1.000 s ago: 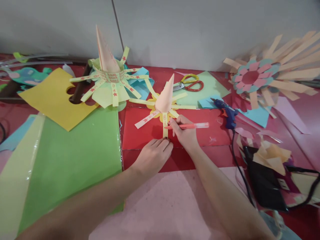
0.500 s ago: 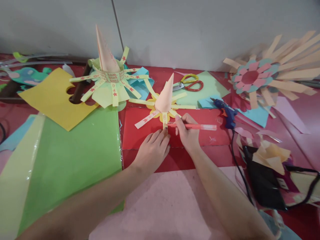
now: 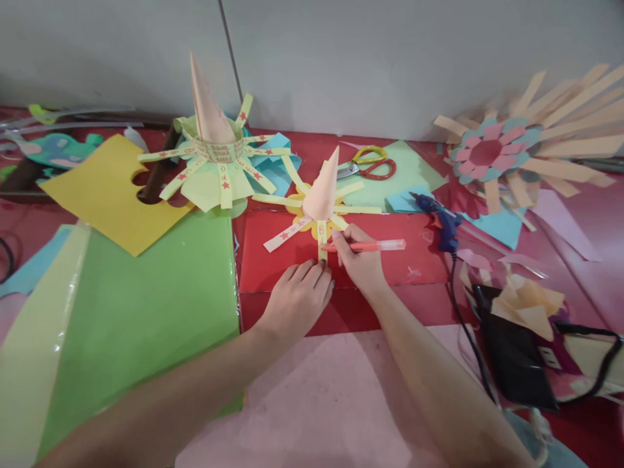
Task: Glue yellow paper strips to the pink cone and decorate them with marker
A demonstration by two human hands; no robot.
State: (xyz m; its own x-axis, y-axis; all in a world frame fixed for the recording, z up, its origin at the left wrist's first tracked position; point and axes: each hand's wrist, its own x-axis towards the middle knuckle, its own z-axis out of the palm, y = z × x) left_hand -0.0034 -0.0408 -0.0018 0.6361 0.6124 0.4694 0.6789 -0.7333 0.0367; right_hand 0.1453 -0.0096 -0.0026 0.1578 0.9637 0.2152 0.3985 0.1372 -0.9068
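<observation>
Near the middle of the counter, a smooth pale-pink paper cone stands upright on a scalloped yellow paper base, with narrow strips fanning out around it. One yellow strip points to the near side and bears a red "B"; another, to its left, carries red stars. The right hand pinches a slim red pen between thumb and fingers, its tip at the lettered strip. The left hand lies with fingers side by side, fingertips on the strip's near end; I cannot tell whether it pinches the paper, since the hand covers that end.

Beneath lies a flat red board, with a matte pink sheet nearer, partly hidden by the forearms. A plain grey wall with one dark seam rises on the far side.

To the left are a glossy green sheet, a yellow sheet with a rounded cutout, and a taller cone ringed by starred strips. Beyond the small cone rest scissors with one yellow and one red handle. To the right sit a blue glue gun, its black cord trailing near, and a paper flower with long peach strips.
</observation>
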